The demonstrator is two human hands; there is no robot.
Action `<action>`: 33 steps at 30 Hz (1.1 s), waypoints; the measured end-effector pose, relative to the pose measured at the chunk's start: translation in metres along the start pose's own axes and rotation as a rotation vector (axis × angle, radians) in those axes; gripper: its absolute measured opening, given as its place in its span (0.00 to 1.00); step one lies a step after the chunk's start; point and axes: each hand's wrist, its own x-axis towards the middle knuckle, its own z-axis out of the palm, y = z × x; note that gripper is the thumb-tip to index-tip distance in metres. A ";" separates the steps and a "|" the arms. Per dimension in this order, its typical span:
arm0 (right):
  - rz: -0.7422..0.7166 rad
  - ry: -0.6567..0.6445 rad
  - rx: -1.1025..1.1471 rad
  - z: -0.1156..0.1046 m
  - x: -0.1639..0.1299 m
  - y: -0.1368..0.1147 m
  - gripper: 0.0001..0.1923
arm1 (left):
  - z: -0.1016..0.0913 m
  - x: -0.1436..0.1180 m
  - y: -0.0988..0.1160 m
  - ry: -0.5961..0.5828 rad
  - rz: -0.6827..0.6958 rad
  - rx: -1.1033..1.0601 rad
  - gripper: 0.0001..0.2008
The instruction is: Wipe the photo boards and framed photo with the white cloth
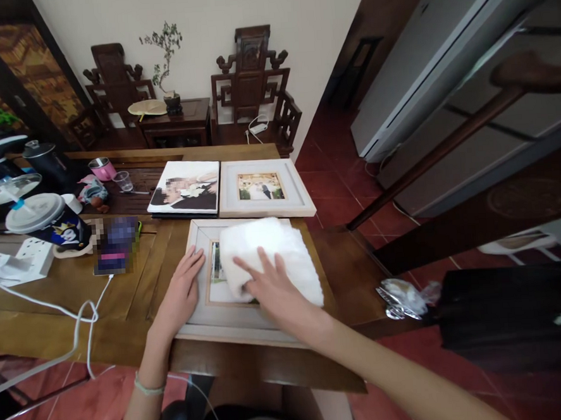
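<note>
Right hand (278, 292), grip flat with fingers spread, presses a white cloth (269, 255) onto the near picture frame (230, 317) at the desk (124, 289) edge; left hand (183, 289), grip flat with fingers together, rests on the frame's left side. Beyond lie a second frame (264, 189) and a photo album (185, 188).

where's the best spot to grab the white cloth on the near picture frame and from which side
Probably the white cloth's far right part, coming from the right and above. It lies flat and loosely bunched on the near frame, and the right hand presses its near left part, while the left hand rests flat on the frame's left edge. The right edge hangs past the frame, free to pinch.
</note>
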 end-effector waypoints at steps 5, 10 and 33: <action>-0.217 -0.217 0.184 -0.017 -0.050 -0.032 0.22 | 0.000 0.001 0.001 0.001 0.001 0.009 0.26; -0.182 -0.158 0.219 -0.004 -0.037 -0.027 0.24 | 0.000 0.000 0.000 -0.006 -0.006 0.010 0.25; -0.281 -0.157 0.173 -0.019 -0.029 -0.014 0.25 | 0.002 -0.001 0.000 0.024 -0.019 -0.034 0.21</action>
